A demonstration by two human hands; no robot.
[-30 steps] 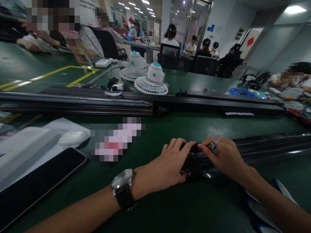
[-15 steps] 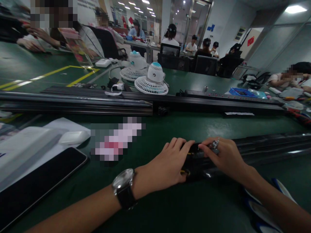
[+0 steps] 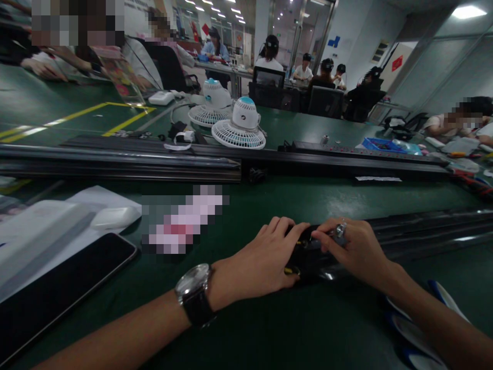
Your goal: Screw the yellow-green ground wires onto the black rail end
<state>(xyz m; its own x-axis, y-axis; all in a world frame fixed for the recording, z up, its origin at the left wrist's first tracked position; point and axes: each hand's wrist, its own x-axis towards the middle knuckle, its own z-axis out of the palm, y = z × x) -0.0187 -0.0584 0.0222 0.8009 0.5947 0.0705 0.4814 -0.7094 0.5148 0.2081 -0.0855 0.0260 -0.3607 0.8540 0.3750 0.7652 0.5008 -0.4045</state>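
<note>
A long black bar (image 3: 435, 231), apparently wrapped in shiny plastic film, lies on the green table and runs off to the right. Its near end is in my left hand (image 3: 262, 259), thumb on the near side and fingers over the far side. Small yellow parts (image 3: 291, 270) show at that end, partly covered by the hand. Just right of it, my right hand (image 3: 352, 244) is closed in a pinch over the bar. A thin bit shows at its fingertips, too small to name.
Long black rails (image 3: 327, 165) cross the table behind my hands, with two white fans (image 3: 241, 134) beyond them. A black phone (image 3: 69, 288) and a white box (image 3: 38, 226) lie at left. Blue-rimmed rolls (image 3: 412, 331) sit by my right forearm. Other people sit around.
My right fingertips have shifted slightly left and down on the bar. My left hand keeps its hold, and the whole view has drifted a little.
</note>
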